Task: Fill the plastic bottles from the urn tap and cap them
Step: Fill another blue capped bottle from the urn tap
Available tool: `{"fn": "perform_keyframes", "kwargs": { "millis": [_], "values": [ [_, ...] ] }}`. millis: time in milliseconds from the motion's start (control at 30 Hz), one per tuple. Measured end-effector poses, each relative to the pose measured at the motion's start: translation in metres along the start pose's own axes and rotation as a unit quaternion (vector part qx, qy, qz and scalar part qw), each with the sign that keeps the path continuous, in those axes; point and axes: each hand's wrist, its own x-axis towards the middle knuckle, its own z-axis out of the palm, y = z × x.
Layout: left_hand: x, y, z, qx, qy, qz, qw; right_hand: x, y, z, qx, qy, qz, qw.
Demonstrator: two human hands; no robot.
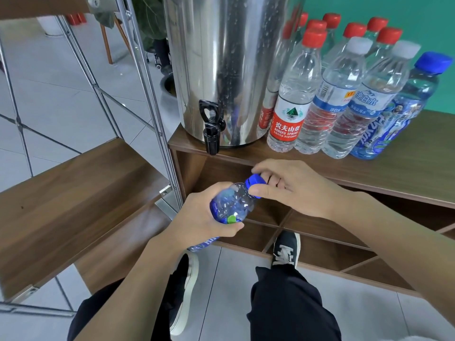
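Right-hand fingers (pixel 267 191) curled round the blue cap (pixel 254 182), thumb along its lower edge, other fingers over the top; cap sits on the neck of the blue-tinted bottle (pixel 230 205). Left hand (pixel 204 217) wrapped round the bottle's shoulder and body, thumb across the label near a green mark. Bottle held in the air, tilted, neck pointing up and to the right, below and in front of the urn tap (pixel 211 126), well apart from the spout. Judgement: a cap-turning step is in hand; whether screwing on or off cannot be read from one moment. No water level is plainly visible in the clear upper part, and the lower body is hidden by the palm, so fill state uncertain. If unfilled, the next move calls for taking the cap off, bringing the mouth upright under the spout and working the black lever; if filled, tightening and setting it down. Bottle: small, translucent blue plastic, ribbed shoulder, blue printed label partly visible under the wrist. The stainless urn (pixel 221 65) stands at the edge of the wooden table (pixel 406 166); beside it a cluster of capped bottles (pixel 339 94), red, white and blue caps, appearing full.
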Motion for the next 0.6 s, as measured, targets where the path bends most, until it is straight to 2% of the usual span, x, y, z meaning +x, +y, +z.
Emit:
{"fn": "perform_keyframes", "kwargs": {
  "millis": [233,500,600],
  "values": [
    [0.001,-0.004,0.002,0.013,-0.009,-0.022,1.000,-0.002,0.006,-0.003,0.052,-0.047,-0.007,0.998],
    [0.001,-0.009,0.002,0.010,-0.008,-0.045,0.999,-0.002,0.007,-0.004,0.052,-0.005,-0.039,0.998],
    [0.001,-0.012,0.001,0.036,0.004,-0.063,0.997,-0.007,0.010,-0.002,0.104,0.081,-0.005,0.991]
  ]
}}
